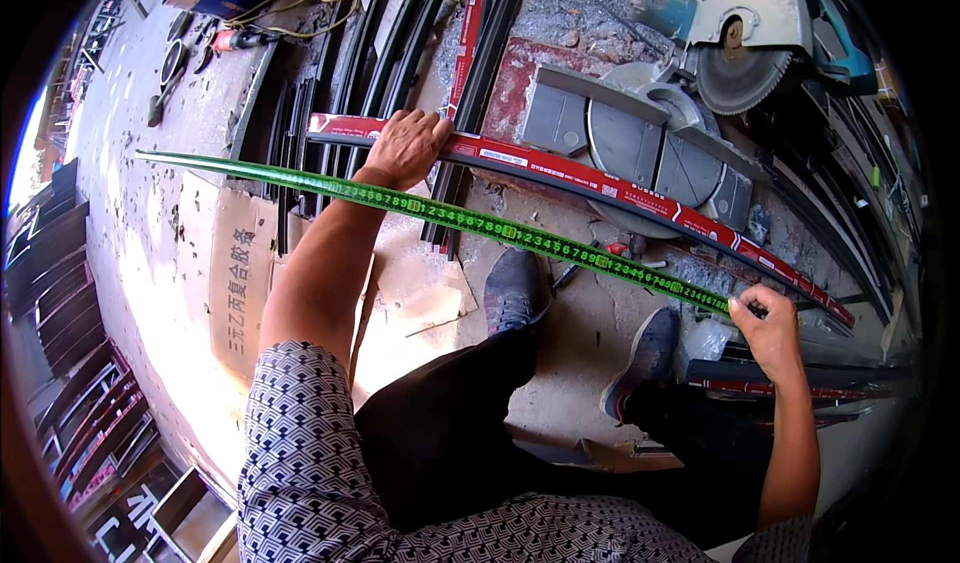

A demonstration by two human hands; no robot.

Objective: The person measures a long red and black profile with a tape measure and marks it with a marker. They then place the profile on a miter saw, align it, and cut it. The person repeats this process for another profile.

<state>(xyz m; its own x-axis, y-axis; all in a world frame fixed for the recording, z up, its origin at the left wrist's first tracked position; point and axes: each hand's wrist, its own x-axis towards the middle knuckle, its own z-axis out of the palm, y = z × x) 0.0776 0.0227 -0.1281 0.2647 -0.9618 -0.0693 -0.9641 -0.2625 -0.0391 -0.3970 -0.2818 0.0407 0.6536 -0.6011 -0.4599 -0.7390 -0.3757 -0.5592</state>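
Measuring is underway: left hand (pixel 405 148) presses the red-taped strip (pixel 600 178), right hand (pixel 768 328) pinches the green tape measure (pixel 450 215) taut, marking likely next.

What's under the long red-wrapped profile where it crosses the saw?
The red-wrapped profile lies across the grey miter saw table. The left hand presses its left end; what lies beneath there is covered.
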